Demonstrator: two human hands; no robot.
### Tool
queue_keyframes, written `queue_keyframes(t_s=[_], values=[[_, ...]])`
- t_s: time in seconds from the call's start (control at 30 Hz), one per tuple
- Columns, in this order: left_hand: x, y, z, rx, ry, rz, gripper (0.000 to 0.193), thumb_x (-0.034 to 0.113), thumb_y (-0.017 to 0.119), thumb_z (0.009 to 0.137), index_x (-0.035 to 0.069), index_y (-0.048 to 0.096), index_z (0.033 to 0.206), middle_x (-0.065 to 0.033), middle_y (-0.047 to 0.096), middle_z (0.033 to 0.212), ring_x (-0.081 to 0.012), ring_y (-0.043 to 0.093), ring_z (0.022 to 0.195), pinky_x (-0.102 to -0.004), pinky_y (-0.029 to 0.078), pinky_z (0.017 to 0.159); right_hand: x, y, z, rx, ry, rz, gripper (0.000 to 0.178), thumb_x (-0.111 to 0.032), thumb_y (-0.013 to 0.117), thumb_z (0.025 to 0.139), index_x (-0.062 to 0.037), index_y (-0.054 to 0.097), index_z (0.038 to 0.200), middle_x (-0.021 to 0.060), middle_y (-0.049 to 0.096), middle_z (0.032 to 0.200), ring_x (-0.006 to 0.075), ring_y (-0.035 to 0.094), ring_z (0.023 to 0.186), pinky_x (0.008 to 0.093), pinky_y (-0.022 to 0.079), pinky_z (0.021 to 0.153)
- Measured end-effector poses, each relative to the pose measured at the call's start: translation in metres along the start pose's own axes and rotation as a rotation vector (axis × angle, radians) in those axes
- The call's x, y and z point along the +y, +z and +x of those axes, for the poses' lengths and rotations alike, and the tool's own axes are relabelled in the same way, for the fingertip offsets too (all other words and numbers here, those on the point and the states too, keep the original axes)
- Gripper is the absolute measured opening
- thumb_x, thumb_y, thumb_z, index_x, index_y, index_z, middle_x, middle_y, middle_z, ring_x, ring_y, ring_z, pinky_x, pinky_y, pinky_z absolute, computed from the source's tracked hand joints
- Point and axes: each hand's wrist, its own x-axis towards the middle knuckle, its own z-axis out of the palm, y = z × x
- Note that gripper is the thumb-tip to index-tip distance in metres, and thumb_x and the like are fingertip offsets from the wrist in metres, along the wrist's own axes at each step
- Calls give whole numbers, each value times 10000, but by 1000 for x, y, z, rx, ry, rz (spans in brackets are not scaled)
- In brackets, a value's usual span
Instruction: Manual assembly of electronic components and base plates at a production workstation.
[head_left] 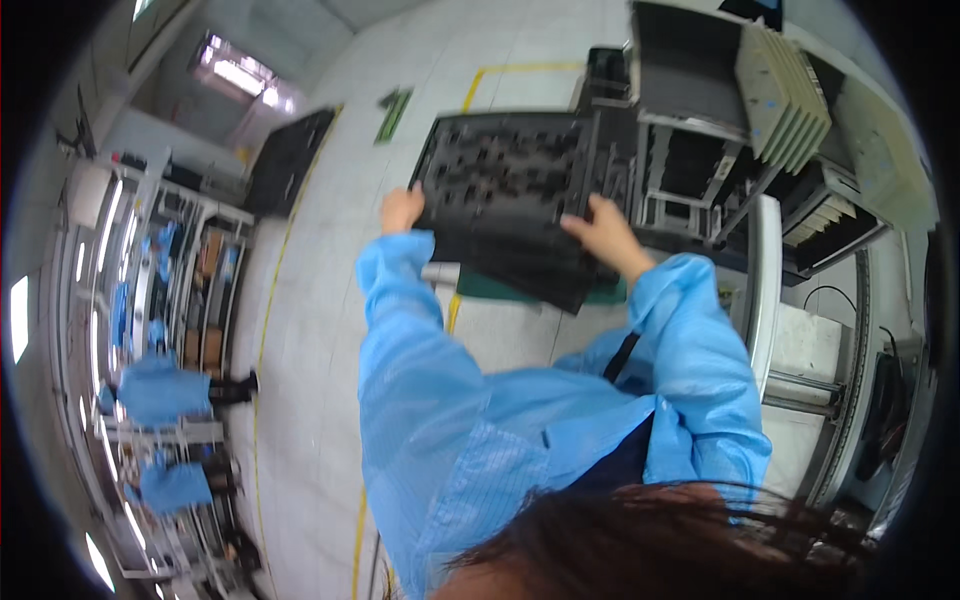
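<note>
Out in front of me is a flat black tray (pixel 515 205) with rows of dark cutouts or pockets. My left hand (pixel 402 209) grips its left edge, fingers mostly hidden behind the rim. On the right side, my right hand (pixel 607 236) closes on the tray's edge, thumb resting on top. Below the tray's near edge, another dark sheet or panel (pixel 550 283) shows, slanting to the right; whether it is joined to the tray I cannot tell. Part of a green surface (pixel 482 286) is visible underneath.
At right stand a metal-framed rack (pixel 690 180), a large black bin (pixel 690 60) and several upright pale panels (pixel 785 95). A white rail (pixel 765 290) is close to my right arm. Two co-workers in blue coats (pixel 165 390) are at the benches far left. Yellow lines mark the floor.
</note>
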Motion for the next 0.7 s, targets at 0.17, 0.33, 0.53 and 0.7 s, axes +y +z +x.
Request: queue_keyframes(t_s=[0.17,0.33,0.53,0.7], values=[[-31,-9,6,-64,-76,-210,820,625,525,839,-164,629,1037,-389,604,1052,-501,576,1083,-488,441,939,8,21,0,142,119,12,279,-93,697,703,62,613,919,175,652,822,257,653,795,365,504,699],[-25,-30,4,-81,-27,-461,806,644,557,833,-149,669,916,-283,681,898,-325,673,850,-417,486,778,-49,-11,-26,83,215,572,147,-57,647,755,7,588,873,11,518,723,111,489,617,261,390,536],[53,-100,-88,97,221,-737,671,539,507,944,-101,618,774,-153,605,667,-191,520,645,-368,430,642,-79,-63,-137,317,32,582,493,15,643,754,17,546,1238,6,556,938,105,508,830,231,425,740],[178,-116,-193,72,490,-1026,383,315,601,951,-56,653,871,-65,613,693,-126,506,665,-307,435,639,-108,-102,-306,728,122,699,686,89,577,800,33,345,1443,134,514,1334,204,506,1218,307,400,1024]])
